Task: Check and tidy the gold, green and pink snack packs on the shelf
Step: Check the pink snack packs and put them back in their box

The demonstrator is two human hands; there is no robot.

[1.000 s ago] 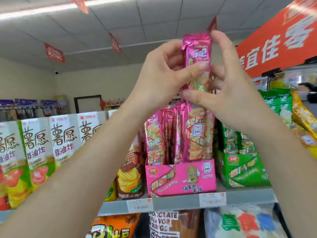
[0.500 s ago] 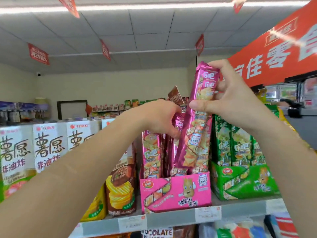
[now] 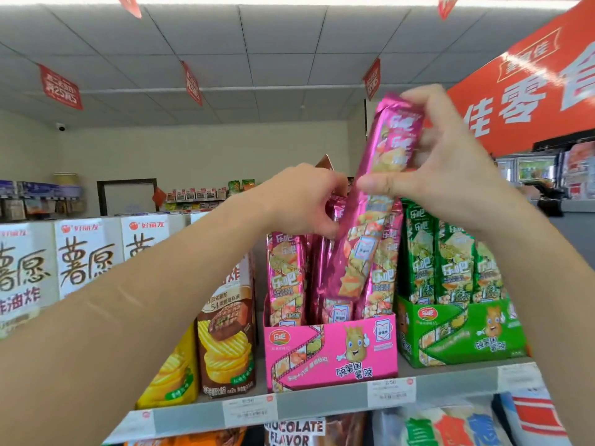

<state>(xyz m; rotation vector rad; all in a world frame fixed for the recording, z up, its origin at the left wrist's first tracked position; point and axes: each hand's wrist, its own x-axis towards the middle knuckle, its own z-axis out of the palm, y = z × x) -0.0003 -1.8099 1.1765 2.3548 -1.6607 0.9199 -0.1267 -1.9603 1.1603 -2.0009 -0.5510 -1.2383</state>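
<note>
The right hand (image 3: 450, 175) grips a long shiny pink snack pack (image 3: 363, 239) near its top. The pack is tilted, and its bottom end is low among the other pink foil packs (image 3: 285, 278) standing in the pink cardboard box (image 3: 331, 355) at the front edge of the grey shelf (image 3: 322, 403). The left hand (image 3: 302, 201) curls its fingers round the tops of those packs, and a green cardboard box (image 3: 460, 336) of green packs (image 3: 454, 265) stands just beside.

— Ceiling?
— Pale tile ceiling (image 3: 257, 43), strip light (image 3: 289, 0) along the top edge, red paper flags (image 3: 60, 86) hanging down.
— Walls?
— Cream back wall (image 3: 225, 149). Small security camera (image 3: 61, 127) high in the left corner, dark-framed panel (image 3: 127, 196) lower down. Orange banner (image 3: 521, 101) with white characters, right side.
</note>
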